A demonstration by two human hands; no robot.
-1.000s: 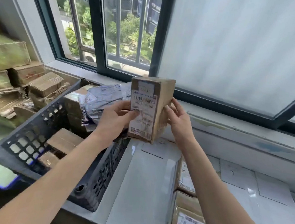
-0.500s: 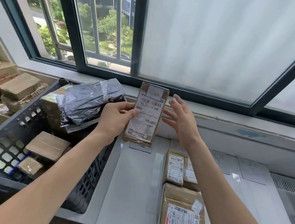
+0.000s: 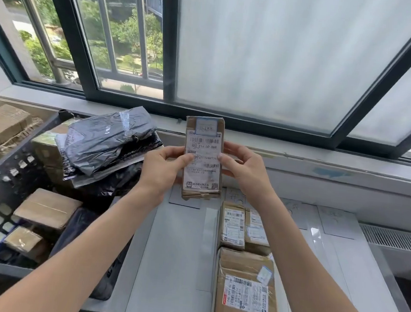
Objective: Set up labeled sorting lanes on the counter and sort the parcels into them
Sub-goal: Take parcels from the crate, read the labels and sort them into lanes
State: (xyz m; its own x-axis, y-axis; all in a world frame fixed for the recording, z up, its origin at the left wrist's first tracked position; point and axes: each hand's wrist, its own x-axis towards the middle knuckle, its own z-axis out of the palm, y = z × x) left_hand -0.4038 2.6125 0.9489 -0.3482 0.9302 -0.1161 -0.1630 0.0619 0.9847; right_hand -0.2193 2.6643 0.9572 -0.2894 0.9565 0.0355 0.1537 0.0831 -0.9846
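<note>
A small brown cardboard parcel [image 3: 201,180] with a white shipping label is held upright above the counter, label facing me. My left hand [image 3: 160,168] grips its left edge with the thumb on the label. My right hand [image 3: 244,168] grips its right edge. On the grey counter [image 3: 173,264] white paper lane labels [image 3: 337,221] lie along the back. Two small parcels [image 3: 233,225] stand side by side in one lane, and a larger parcel [image 3: 245,294] lies in front of them.
A dark plastic crate [image 3: 2,189] at the left holds several boxes and a grey poly mailer [image 3: 105,140]. More cardboard boxes [image 3: 3,122] are stacked far left. A window sill and frame run behind the counter. A radiator grille [image 3: 392,238] sits at the right.
The parcel has turned so its label faces me flat. My right hand, off the parcel half a second ago, now grips its right edge. The view has shifted right and down.
</note>
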